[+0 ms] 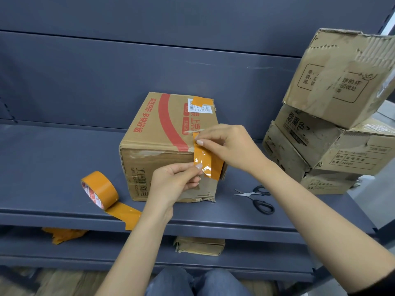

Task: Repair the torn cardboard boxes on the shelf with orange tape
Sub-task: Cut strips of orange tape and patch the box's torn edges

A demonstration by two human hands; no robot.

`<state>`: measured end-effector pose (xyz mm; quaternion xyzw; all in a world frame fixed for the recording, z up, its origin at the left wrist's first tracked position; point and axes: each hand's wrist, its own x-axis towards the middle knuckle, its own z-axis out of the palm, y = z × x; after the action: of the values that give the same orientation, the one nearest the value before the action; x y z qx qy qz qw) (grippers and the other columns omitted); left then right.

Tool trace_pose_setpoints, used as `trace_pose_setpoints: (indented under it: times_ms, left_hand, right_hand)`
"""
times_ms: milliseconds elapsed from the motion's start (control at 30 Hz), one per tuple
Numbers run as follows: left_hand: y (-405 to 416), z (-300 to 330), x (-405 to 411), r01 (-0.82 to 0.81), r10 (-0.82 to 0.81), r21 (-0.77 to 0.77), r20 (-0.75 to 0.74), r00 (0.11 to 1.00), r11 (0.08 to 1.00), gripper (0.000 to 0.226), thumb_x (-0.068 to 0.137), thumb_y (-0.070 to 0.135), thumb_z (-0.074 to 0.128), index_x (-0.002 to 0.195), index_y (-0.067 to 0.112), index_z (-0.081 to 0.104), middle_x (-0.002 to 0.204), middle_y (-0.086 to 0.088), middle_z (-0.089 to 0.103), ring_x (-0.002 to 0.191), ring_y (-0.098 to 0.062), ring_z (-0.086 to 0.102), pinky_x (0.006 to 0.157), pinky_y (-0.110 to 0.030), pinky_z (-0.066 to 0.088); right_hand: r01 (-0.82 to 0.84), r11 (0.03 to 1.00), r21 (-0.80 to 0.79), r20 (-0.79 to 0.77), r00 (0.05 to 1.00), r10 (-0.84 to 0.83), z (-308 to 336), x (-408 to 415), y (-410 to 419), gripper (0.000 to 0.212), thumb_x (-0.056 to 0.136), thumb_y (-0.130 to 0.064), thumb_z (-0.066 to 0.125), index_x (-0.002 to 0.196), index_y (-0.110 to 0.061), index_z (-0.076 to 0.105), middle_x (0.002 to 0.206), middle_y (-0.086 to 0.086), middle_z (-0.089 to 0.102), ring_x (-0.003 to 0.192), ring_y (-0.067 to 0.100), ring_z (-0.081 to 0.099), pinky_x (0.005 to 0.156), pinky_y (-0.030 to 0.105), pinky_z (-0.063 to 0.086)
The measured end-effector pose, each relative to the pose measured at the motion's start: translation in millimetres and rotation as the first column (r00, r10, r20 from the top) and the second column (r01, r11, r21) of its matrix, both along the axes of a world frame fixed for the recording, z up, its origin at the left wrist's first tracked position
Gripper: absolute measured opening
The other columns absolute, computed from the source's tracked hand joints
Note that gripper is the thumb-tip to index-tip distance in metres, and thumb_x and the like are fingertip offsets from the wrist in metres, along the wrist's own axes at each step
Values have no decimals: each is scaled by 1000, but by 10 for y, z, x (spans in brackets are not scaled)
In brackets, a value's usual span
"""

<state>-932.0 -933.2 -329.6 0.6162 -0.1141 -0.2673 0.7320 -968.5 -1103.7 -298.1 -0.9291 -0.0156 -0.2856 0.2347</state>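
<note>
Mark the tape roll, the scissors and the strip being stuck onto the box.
tape roll [100, 189], head view, on its orange outer band.
scissors [259, 200], head view, near the pivot between blades and black handles.
tape strip [205, 161], head view, on its glossy middle at the box's front corner.

This looks like a stockroom or shop storage area: dark grey metal shelving [64, 150] with a panelled back wall, worn cardboard boxes [333, 116] with printed shipping marks stacked at one end, another carton [162, 133] bearing a barcode label [199, 106], and wood-patterned flooring [64, 283] below the lowest shelf
</note>
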Motion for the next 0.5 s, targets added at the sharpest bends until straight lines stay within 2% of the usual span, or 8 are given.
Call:
trace_pose_setpoints:
  times_ms: [167,267,400,500]
  left_hand:
    - [17,-23,-14,-11,11,10,32,999,1000,4,82,13,74,86,13,74,71,1,74,58,-2,63,57,-12,51]
    - [10,-61,-6,-30,30,9,40,999,1000,5,81,13,74,86,14,75,72,0,74,60,-2,63,59,-14,52]
    - [-13,-110,-8,-67,67,6,46,997,998,12,83,16,73,95,12,75,80,-1,76,63,-4,66,62,-15,53]
    - [47,-153,13,-137,125,77,145,981,988,15,86,23,70,96,13,75,77,4,75,67,-8,70,65,-18,55]
  right_hand:
    - [-31,996,-83,-46,999,27,-75,38,-69,24,96,-22,57,111,-13,74,115,-4,71,114,7,61,97,22,47]
    - [-38,982,-186,-53,998,29,-111,13,-64,32,97,-27,51,119,-12,70,122,-3,68,121,8,57,102,15,40]
    - [-58,995,-84,-95,994,50,-131,-99,-73,38,99,-31,50,132,-16,61,134,-5,60,125,-1,47,103,5,31]
    - [-17,998,-55,-22,1000,15,-178,-144,-78,36,97,-33,50,126,-17,65,129,-6,63,122,5,54,103,15,39]
